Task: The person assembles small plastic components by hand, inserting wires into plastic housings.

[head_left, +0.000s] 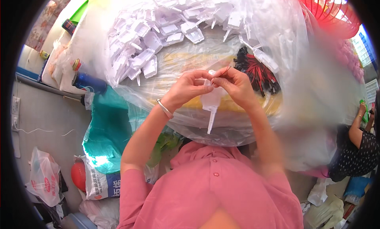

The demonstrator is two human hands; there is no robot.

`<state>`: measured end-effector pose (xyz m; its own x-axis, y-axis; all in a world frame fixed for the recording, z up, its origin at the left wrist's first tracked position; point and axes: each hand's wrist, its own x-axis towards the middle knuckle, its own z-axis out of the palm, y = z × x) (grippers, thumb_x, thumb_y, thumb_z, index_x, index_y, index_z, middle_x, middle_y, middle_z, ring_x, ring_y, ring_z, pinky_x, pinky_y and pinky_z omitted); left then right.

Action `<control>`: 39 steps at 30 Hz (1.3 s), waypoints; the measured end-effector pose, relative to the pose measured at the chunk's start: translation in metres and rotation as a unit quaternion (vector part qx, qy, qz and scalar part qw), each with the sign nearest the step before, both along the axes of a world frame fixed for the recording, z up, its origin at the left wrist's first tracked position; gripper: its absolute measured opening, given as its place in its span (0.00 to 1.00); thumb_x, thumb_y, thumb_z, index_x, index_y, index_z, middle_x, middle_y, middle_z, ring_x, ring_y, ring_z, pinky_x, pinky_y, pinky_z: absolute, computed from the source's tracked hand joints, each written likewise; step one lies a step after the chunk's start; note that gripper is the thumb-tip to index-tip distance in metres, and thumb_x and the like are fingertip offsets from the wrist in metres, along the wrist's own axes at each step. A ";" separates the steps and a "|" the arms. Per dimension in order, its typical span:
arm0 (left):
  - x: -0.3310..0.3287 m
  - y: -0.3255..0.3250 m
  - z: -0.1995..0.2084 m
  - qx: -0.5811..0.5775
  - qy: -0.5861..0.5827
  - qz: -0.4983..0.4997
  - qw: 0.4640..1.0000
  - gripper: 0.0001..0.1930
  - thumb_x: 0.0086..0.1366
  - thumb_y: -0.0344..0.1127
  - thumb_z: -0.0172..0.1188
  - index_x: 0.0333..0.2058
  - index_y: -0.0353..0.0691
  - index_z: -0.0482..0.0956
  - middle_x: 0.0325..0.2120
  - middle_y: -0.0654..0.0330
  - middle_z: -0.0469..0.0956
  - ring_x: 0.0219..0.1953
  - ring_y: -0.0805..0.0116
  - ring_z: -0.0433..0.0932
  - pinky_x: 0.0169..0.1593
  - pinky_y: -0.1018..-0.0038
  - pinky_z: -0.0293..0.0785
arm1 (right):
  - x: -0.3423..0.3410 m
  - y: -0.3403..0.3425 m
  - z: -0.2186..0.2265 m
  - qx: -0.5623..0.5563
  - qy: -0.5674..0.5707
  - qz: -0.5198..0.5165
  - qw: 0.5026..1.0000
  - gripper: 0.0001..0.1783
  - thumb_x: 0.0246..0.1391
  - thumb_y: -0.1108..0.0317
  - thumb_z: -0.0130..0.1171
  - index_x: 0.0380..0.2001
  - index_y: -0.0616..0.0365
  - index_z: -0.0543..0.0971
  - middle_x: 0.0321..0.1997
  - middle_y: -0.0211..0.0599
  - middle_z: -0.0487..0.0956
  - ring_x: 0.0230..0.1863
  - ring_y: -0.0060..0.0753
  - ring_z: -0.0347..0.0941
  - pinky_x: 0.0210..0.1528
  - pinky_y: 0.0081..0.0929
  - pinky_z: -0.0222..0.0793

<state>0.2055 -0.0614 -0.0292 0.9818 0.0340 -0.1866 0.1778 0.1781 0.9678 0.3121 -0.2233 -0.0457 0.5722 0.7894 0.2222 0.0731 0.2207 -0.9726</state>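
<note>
Over the plastic-covered work surface, my left hand (190, 87) pinches a white plastic piece (211, 100) by its upper end. The piece has a flat, wide body and a narrow stem that points down toward me. Close against it, my right hand (234, 85) is closed with thumb and forefinger around a thin dark-red wire (226, 70). Fingertips of both hands meet at the top of the piece, so the exact contact there is hidden. Just beyond my right hand lies a bundle of red and black wires (259, 72) with black ends.
Many similar white plastic pieces (138, 50) are heaped on the far side, on clear sheeting (178, 118). A blue bottle (90, 81) stands at the left, above a teal sheet (107, 130). A red mesh basket (336, 15) is far right; another person's arm (356, 130) shows at right.
</note>
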 end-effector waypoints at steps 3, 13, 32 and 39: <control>0.004 -0.004 0.000 0.067 0.010 0.002 0.998 0.08 0.57 0.27 0.62 0.37 0.36 0.77 0.47 0.61 0.70 0.40 0.74 0.76 0.46 0.80 0.71 | 0.001 0.002 -0.004 0.024 -0.033 -0.041 0.998 0.05 0.53 0.76 0.57 0.34 0.63 0.75 0.30 0.30 0.78 0.34 0.17 0.72 0.38 0.16 0.68; 0.007 -0.010 -0.016 -0.195 0.005 0.086 0.977 0.08 0.55 0.30 0.63 0.33 0.34 0.80 0.56 0.54 0.63 0.55 0.71 0.66 0.53 0.72 0.65 | 0.000 -0.004 -0.002 -0.030 -0.076 -0.130 0.988 0.03 0.49 0.76 0.59 0.29 0.63 0.76 0.27 0.28 0.76 0.32 0.16 0.71 0.35 0.16 0.65; 0.000 -0.011 -0.025 -0.049 -0.032 0.028 0.998 0.05 0.56 0.29 0.62 0.30 0.34 0.80 0.51 0.60 0.68 0.42 0.76 0.72 0.48 0.78 0.67 | -0.002 -0.009 -0.003 -0.067 0.008 -0.007 0.998 0.07 0.51 0.77 0.56 0.35 0.64 0.78 0.35 0.31 0.78 0.38 0.19 0.72 0.41 0.17 0.67; 0.001 -0.017 -0.021 -0.102 -0.004 0.057 0.993 0.03 0.57 0.28 0.60 0.29 0.36 0.77 0.40 0.67 0.72 0.39 0.78 0.72 0.43 0.81 0.69 | 0.002 -0.013 -0.010 -0.057 -0.012 0.017 0.998 0.13 0.51 0.74 0.57 0.41 0.64 0.75 0.37 0.32 0.78 0.38 0.20 0.72 0.42 0.19 0.68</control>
